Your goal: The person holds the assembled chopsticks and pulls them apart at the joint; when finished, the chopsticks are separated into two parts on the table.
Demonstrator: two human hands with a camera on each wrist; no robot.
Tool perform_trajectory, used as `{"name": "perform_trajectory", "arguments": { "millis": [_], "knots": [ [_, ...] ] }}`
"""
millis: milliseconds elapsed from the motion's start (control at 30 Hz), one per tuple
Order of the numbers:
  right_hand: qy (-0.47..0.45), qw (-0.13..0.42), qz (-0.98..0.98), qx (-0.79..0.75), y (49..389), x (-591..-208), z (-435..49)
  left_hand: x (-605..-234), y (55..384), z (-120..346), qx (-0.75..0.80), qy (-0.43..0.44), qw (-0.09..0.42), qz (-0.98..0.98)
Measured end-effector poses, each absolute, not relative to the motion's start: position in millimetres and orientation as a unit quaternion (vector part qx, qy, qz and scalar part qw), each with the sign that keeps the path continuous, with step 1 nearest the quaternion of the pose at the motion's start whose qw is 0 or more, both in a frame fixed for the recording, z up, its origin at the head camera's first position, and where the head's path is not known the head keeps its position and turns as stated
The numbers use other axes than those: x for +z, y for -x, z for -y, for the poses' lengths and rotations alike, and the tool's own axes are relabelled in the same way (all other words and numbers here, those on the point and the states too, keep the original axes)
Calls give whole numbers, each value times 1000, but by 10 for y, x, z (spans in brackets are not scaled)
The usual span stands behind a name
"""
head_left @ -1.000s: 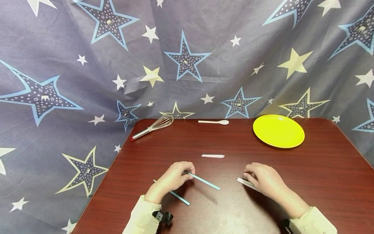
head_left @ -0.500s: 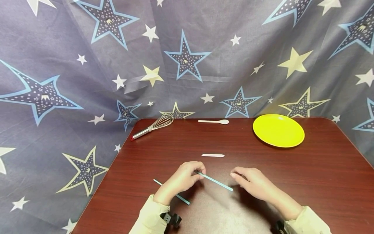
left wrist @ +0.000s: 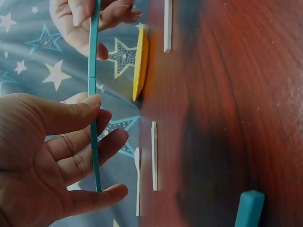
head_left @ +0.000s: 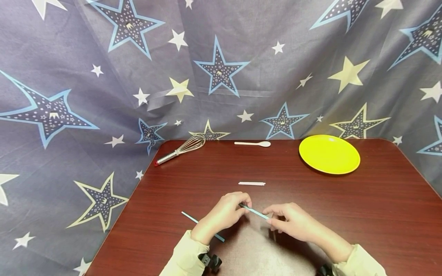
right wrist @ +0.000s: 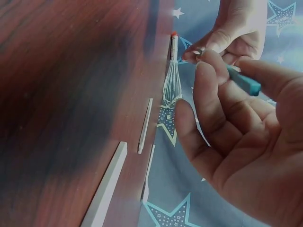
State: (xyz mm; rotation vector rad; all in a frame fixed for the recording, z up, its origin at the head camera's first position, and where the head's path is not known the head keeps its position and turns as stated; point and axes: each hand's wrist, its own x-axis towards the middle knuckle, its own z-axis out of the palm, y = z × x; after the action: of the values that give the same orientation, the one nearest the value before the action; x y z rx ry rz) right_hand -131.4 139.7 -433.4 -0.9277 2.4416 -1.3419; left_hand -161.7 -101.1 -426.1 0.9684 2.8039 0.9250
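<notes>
Teal chopstick (head_left: 257, 213) is up in the air between the hands, off the wooden table (head_left: 221, 165), running ten to four o'clock. Left hand (head_left: 226, 210) pinches it thumb to index, other fingers spread loosely. Right hand (head_left: 290, 222) looks to have a narrow pinch near the four o'clock end; exact pad contact is partly hidden.

Clock from the held stick, head view: second teal chopstick (head_left: 189, 217) between eight and nine, partly behind left forearm. White sticks (head_left: 251, 183) at twelve, white spoon (head_left: 251, 143) further out at twelve, whisk (head_left: 179, 150) at ten, yellow plate (head_left: 329, 154) at two. A pale stick (right wrist: 106, 184) lies on the table near the right hand in the right wrist view; head view doesn't show it.

Risks, my read: thin square stick on fingertips could roll or slip if either pinch slackens. Hands out of step could twist or bow it; there's a seam line by the left fingertips, possibly a weak spot. Lowering left forearm could knock the second teal one; dropping right hand could nudge the pale stick.
</notes>
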Motion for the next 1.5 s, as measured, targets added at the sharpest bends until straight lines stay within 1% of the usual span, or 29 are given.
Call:
{"name": "perform_trajectory", "arguments": {
  "millis": [167,433,633,833,1100,1500],
  "knots": [
    [309,111,-830,-451,1307,-4324,-1412,-4290,1606,967,276,-320,5,-906],
    [311,90,-838,-438,1300,-4295,-1464,-4338,1592,930,253,-354,-22,-900],
    [318,45,-850,-417,1301,-4304,-1473,-4360,1570,898,241,-361,-43,-900],
    [312,19,-864,-394,1298,-4298,-1444,-4385,1529,836,233,-365,-62,-899],
    [316,-46,-897,-305,1295,-4337,-1394,-4419,1475,723,211,-377,-82,-898],
    [327,-100,-908,-244,1293,-4346,-1419,-4457,1453,652,200,-391,-86,-894]
  ]
}}
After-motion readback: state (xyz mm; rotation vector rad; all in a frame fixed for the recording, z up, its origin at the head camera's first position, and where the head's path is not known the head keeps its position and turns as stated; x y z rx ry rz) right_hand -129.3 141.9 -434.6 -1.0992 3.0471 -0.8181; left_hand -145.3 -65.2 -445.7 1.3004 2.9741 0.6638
